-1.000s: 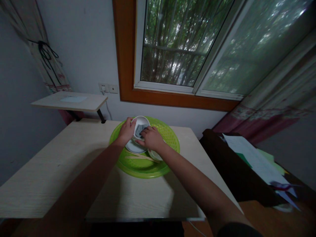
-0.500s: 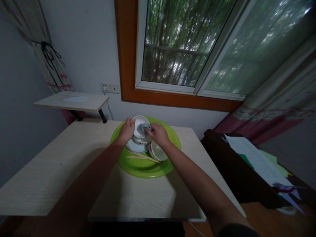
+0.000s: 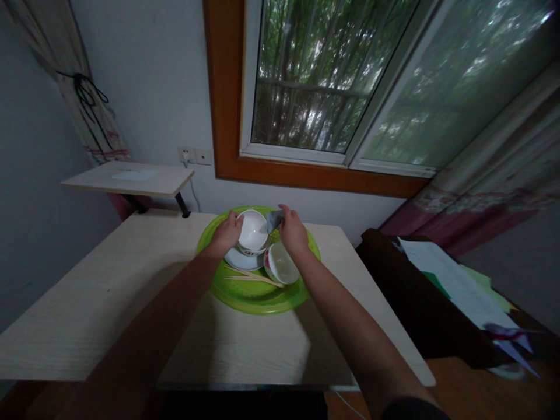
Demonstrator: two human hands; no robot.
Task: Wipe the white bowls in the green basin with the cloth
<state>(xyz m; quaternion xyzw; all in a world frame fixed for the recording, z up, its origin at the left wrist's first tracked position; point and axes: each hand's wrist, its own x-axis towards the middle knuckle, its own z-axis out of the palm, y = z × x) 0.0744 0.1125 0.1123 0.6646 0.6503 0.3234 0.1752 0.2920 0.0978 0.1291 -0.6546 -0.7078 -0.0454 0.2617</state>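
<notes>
My left hand (image 3: 228,233) grips the left rim of a white bowl (image 3: 254,229), tilted with its inside toward me. Just right of that bowl, my right hand (image 3: 292,228) is closed on a grey cloth (image 3: 274,220), which hangs by the bowl's right rim. Beneath the held bowl is another bowl with a patterned side (image 3: 250,252), above a white plate (image 3: 242,261). A second white bowl with pink marks (image 3: 282,265) lies tilted to the right. Pale chopsticks (image 3: 254,278) rest in front, all in a green tray (image 3: 258,305).
The tray stands on a light wooden table (image 3: 131,303). A small raised shelf (image 3: 153,182) with a paper is at the back left. A window (image 3: 315,87) is behind. To the right is dark furniture (image 3: 389,280) with papers (image 3: 455,286).
My right hand has drawn the grey cloth out of the bowl, to the right and slightly up. The bowl in my left hand has shifted slightly down and to the right.
</notes>
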